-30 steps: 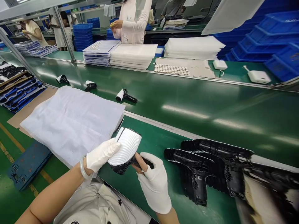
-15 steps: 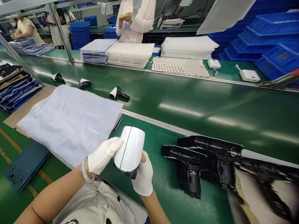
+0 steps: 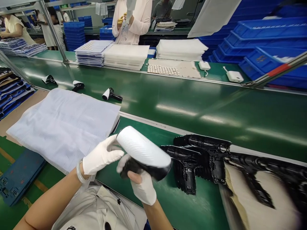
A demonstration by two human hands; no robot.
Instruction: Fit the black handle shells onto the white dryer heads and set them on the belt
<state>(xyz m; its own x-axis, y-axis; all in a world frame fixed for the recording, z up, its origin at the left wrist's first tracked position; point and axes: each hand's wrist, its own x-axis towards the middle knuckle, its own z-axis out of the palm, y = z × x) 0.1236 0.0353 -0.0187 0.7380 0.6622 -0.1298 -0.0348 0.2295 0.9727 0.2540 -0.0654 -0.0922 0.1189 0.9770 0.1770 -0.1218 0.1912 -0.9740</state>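
Note:
A hair dryer (image 3: 144,148) with a white ribbed barrel top and a black underside and handle is in front of me, a little blurred. My right hand (image 3: 142,188), in a white glove with a bare fingertip showing, is wrapped around the black handle. Beside the barrel's left end is my left hand (image 3: 102,155), also gloved; its thumb and fingers are apart, and the fingertips are at or just touching the rim. To the right, black dryer housing halves (image 3: 189,163) lie nested in rows on the green bench (image 3: 168,204).
A white foam sheet (image 3: 64,121) covers the bench at left. Beyond runs a green conveyor (image 3: 192,99) carrying several hair dryers (image 3: 111,95). Across it are white sheet stacks (image 3: 126,56), blue crates (image 3: 268,30) and a person (image 3: 131,22). A metal post (image 3: 54,30) rises at left.
The hair dryer has turned from its barrel end facing me to lying sideways, pointing lower right. My left hand has loosened from the barrel. The view has shifted slightly right.

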